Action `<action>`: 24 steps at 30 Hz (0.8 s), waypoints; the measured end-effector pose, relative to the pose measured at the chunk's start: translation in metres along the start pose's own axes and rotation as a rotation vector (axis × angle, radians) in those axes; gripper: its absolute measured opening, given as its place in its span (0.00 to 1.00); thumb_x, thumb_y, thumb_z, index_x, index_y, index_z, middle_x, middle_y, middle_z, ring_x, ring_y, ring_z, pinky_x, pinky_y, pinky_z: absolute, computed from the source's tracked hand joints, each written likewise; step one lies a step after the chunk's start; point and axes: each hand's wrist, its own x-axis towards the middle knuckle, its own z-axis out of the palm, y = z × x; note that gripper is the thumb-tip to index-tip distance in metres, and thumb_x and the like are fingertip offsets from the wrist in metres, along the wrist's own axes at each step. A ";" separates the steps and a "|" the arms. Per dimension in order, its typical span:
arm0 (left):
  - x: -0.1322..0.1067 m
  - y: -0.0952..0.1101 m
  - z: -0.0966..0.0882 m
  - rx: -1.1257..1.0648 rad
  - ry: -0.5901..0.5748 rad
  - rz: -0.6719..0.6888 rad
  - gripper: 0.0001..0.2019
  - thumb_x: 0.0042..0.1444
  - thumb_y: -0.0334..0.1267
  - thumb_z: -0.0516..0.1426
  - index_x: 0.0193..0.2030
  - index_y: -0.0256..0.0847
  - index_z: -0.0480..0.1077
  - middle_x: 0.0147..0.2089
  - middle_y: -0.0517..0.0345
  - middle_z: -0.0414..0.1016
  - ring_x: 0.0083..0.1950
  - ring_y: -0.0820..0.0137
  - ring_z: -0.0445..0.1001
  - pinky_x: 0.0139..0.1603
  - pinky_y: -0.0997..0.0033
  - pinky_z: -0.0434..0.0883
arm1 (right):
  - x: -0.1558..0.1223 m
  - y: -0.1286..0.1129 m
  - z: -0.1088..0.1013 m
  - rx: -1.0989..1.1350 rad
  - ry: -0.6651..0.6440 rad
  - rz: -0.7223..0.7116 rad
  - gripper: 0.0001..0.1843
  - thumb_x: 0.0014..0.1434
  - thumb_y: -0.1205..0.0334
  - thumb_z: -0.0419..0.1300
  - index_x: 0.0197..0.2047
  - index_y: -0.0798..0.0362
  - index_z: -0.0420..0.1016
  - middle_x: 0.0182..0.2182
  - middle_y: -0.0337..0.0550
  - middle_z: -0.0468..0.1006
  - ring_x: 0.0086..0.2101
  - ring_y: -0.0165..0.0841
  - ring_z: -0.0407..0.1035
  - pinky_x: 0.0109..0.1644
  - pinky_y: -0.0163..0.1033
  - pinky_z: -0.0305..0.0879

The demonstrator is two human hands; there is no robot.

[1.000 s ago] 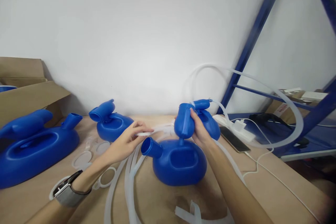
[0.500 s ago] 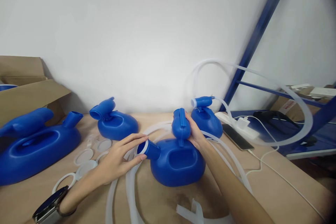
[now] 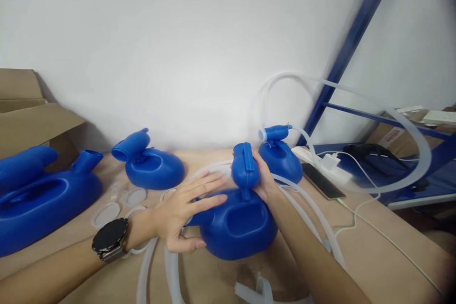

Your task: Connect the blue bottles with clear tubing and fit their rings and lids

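Nearest the camera, a flat translucent strip (image 3: 257, 289) lies on the bench (image 3: 359, 247) at the lower edge. Loops of translucent tubing (image 3: 170, 266) run beside it and pass under the left forearm. A wristwatch (image 3: 110, 240) sits on the left wrist.

The left hand (image 3: 185, 211) lies over the spout end of the middle blue container (image 3: 238, 225). Its grip is spread: fingers straight and laid flat across the top, thumb below against the front. The hand hides the spout, so what sits on it cannot be told. The container stands at the centre of the bench, partly over the tubing, with its handle recess facing up.

The right hand (image 3: 265, 178) has its grip pressed around a blue top piece (image 3: 244, 167). This piece stands upright at the rear of the container and meets it at a short stem.

Left of the hands, white round lids (image 3: 107, 213) lie loose on the bench, near a large blue container (image 3: 42, 199) at the left edge. Behind them stands a small blue container (image 3: 151, 171), its spout pointing left.

Just behind the right hand stands a rear blue container (image 3: 281, 161) with a thin tube fitted at its spout. A wide tube loop (image 3: 413, 137) arches above and to the right of it. Beside this container lie a white power strip (image 3: 320, 162) and a phone (image 3: 322, 181), with a white cable (image 3: 384, 237) trailing across the bench.

Farthest back are a cardboard box (image 3: 32, 123) at the left, a blue rack upright (image 3: 352, 42) at the right, and the white wall (image 3: 178, 33).
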 end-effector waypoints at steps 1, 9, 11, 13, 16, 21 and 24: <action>0.000 -0.002 0.001 -0.007 0.000 0.022 0.41 0.57 0.46 0.60 0.78 0.45 0.54 0.79 0.39 0.54 0.78 0.41 0.55 0.77 0.33 0.53 | 0.000 -0.001 0.001 0.006 0.010 -0.013 0.25 0.55 0.36 0.69 0.43 0.49 0.81 0.34 0.39 0.84 0.39 0.41 0.81 0.45 0.45 0.80; -0.002 0.015 0.014 -0.060 0.167 -0.449 0.24 0.68 0.45 0.54 0.69 0.44 0.67 0.68 0.43 0.74 0.68 0.50 0.73 0.70 0.48 0.69 | 0.001 0.001 0.004 0.006 0.005 -0.095 0.25 0.55 0.37 0.70 0.42 0.51 0.80 0.32 0.42 0.84 0.37 0.42 0.82 0.43 0.45 0.81; 0.001 0.015 0.014 -0.111 0.208 -0.630 0.27 0.70 0.51 0.52 0.71 0.45 0.64 0.72 0.44 0.70 0.71 0.51 0.69 0.73 0.47 0.65 | 0.000 0.001 0.001 0.039 -0.003 -0.081 0.25 0.55 0.38 0.70 0.41 0.51 0.80 0.31 0.43 0.84 0.36 0.42 0.82 0.40 0.44 0.82; 0.002 0.011 0.008 -0.145 0.266 -0.787 0.31 0.72 0.56 0.48 0.75 0.43 0.59 0.75 0.44 0.64 0.74 0.52 0.64 0.75 0.48 0.61 | -0.002 0.000 -0.002 0.099 0.002 -0.087 0.24 0.55 0.38 0.69 0.41 0.51 0.80 0.31 0.42 0.83 0.33 0.40 0.81 0.34 0.42 0.81; -0.013 0.007 -0.012 -0.116 0.350 -0.958 0.33 0.73 0.58 0.41 0.73 0.37 0.61 0.72 0.40 0.68 0.71 0.52 0.67 0.71 0.48 0.65 | -0.006 -0.007 -0.005 0.205 0.072 -0.178 0.21 0.57 0.40 0.68 0.41 0.49 0.80 0.29 0.39 0.83 0.30 0.36 0.79 0.30 0.38 0.78; -0.081 0.034 -0.047 -0.035 0.028 -0.965 0.19 0.66 0.51 0.56 0.55 0.44 0.78 0.53 0.49 0.82 0.54 0.54 0.79 0.60 0.53 0.74 | -0.022 -0.035 0.003 0.158 0.021 -0.222 0.24 0.48 0.40 0.75 0.41 0.48 0.80 0.34 0.41 0.85 0.35 0.40 0.80 0.39 0.46 0.82; -0.118 0.049 -0.049 0.063 -0.272 -0.756 0.24 0.58 0.41 0.62 0.62 0.51 0.75 0.64 0.51 0.77 0.62 0.53 0.76 0.62 0.57 0.73 | -0.039 -0.055 0.009 -0.035 -0.124 -0.230 0.33 0.41 0.35 0.77 0.41 0.50 0.82 0.39 0.48 0.85 0.40 0.48 0.81 0.41 0.50 0.82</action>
